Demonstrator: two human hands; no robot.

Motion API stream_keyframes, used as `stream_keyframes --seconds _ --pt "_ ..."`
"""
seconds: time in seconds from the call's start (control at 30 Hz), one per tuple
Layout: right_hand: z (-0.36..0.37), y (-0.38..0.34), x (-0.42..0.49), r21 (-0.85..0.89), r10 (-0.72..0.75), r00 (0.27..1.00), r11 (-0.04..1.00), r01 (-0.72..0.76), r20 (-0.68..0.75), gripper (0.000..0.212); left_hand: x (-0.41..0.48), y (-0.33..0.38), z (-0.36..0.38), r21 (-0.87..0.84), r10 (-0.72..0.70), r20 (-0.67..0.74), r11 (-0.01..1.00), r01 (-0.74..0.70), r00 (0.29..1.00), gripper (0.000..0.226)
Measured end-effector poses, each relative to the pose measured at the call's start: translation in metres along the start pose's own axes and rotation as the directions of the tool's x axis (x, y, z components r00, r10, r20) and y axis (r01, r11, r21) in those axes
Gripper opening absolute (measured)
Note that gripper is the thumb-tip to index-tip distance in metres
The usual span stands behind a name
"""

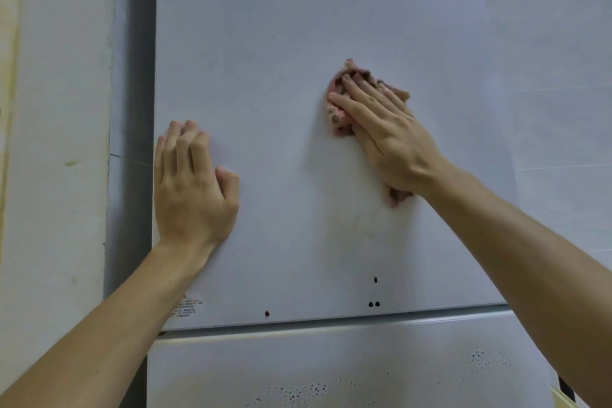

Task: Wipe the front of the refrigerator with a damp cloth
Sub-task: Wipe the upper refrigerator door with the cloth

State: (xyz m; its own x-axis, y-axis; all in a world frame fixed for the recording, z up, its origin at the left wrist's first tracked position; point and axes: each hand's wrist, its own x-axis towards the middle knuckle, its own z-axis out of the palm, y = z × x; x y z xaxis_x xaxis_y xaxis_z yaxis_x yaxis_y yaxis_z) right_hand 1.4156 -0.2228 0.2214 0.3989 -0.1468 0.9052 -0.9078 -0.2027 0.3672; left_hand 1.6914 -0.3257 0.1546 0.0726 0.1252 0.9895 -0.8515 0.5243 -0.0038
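The white upper door of the refrigerator (298,43) fills the middle of the view. My right hand (381,132) lies flat on a pinkish, grimy cloth (337,116) and presses it against the door right of centre, fingers straight. The cloth sticks out above the fingertips and below the wrist. My left hand (192,182) rests palm-down on the door near its left edge, fingers slightly bent, holding nothing.
A lower door (331,364) with dark speckles sits below a horizontal gap. Small dark spots (374,304) and a red-printed sticker (187,306) mark the upper door's bottom edge. A grey gap and a white wall (59,142) stand left; tiled wall (556,76) right.
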Motion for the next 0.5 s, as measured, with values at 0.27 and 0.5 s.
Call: stream_keyframes --seconds 0.27,0.5 --pt "0.031 -0.056 -0.086 0.064 -0.269 0.958 0.963 0.263 0.103 0.053 -0.003 0.0 0.002 -0.017 -0.017 -0.015 1.0 0.017 1.0 0.049" --pt "0.022 -0.038 -0.108 0.025 -0.441 0.857 0.892 0.451 0.265 0.06 -0.003 0.001 -0.001 -0.065 -0.033 0.024 0.997 0.035 0.999 0.052"
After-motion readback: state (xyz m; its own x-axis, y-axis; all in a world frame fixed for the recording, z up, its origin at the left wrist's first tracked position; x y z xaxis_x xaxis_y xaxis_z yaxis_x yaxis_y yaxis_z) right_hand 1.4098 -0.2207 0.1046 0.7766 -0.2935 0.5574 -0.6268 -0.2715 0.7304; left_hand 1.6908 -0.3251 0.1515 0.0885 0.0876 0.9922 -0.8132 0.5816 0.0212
